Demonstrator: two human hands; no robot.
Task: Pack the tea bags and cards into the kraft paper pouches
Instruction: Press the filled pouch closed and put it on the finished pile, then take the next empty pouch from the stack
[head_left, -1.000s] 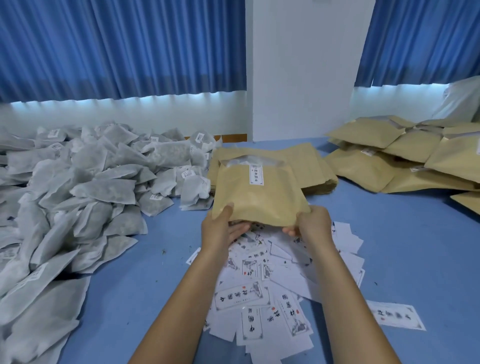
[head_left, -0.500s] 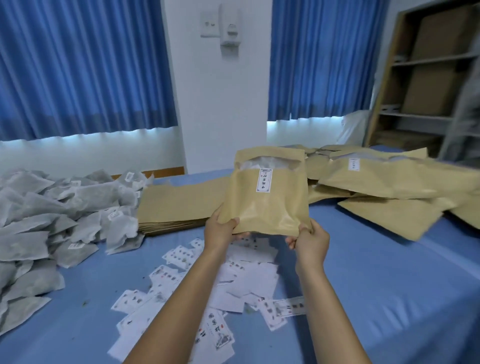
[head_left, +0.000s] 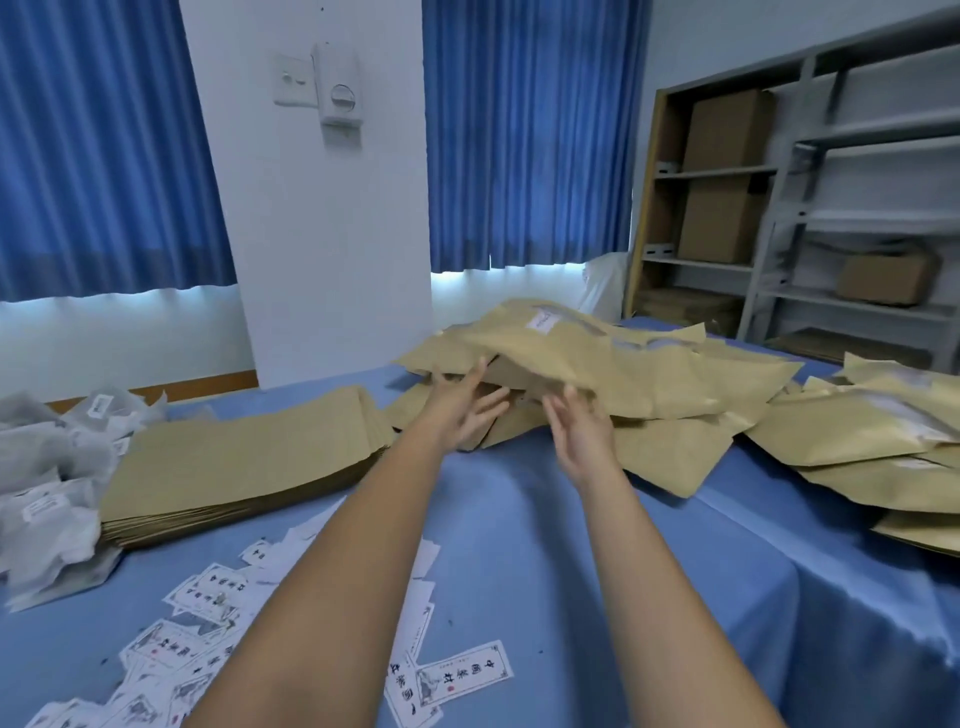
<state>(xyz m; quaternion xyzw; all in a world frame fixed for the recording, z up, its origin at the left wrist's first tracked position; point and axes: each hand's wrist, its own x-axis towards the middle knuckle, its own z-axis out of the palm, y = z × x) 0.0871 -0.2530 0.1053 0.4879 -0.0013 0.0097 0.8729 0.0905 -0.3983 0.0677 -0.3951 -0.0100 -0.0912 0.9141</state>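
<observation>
now, on the blue worktop (head_left: 519, 530), tea bags (head_left: 47, 467) lie far left beside a flat stack of empty pouches (head_left: 244, 462), cards (head_left: 208, 613) scattered in front; left hand (head_left: 462, 410) and right hand (head_left: 582, 431), each grip open with fingers spread, are at the near edge of a filled pouch (head_left: 597, 358) atop the right-side pile (head_left: 857, 436).

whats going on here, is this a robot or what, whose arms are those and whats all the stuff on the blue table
No robot here: these are a person's two bare arms, filmed by a wide-angle camera worn on their head, looking forward and down. On the blue table lie a heap of grey tea bags at the left, a stack of flat kraft pouches beside it, printed cards scattered nearest the camera, and a pile of bulging pouches at the right. The left hand and right hand reach out, fingers straight, at the near edge of the top pouch; neither grips anything.
</observation>
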